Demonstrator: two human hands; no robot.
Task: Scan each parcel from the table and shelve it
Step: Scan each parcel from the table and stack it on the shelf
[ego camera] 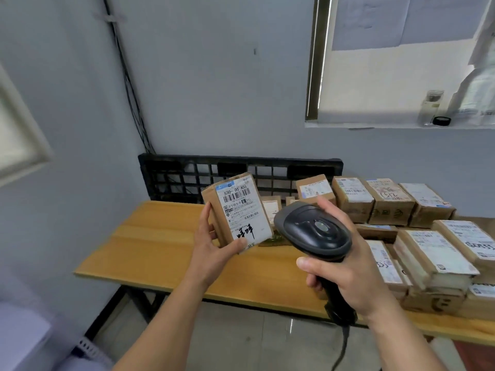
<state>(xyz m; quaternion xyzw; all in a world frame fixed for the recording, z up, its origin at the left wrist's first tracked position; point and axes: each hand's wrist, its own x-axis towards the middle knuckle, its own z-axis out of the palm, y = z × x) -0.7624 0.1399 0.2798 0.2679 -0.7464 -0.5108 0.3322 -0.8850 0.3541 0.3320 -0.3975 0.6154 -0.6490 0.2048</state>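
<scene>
Your left hand [214,245] grips the upright parcel [237,210], label facing the scanner [313,231] clasped just beside in your right hand [345,274].

At centre frame the left hand [211,245] holds a parcel [237,210] above the tabletop [150,245]. The scanner [313,231], in the right hand [345,274], is just to the parcel's right. The stacked parcels [375,202] sit on the tabletop's right part, reaching the frame's right edge. A pallet [187,175] stands behind the tabletop against the wall [214,89]. On the sill [361,125] at upper right, a jar [431,108] stands with a lid [442,120] beside it.
</scene>
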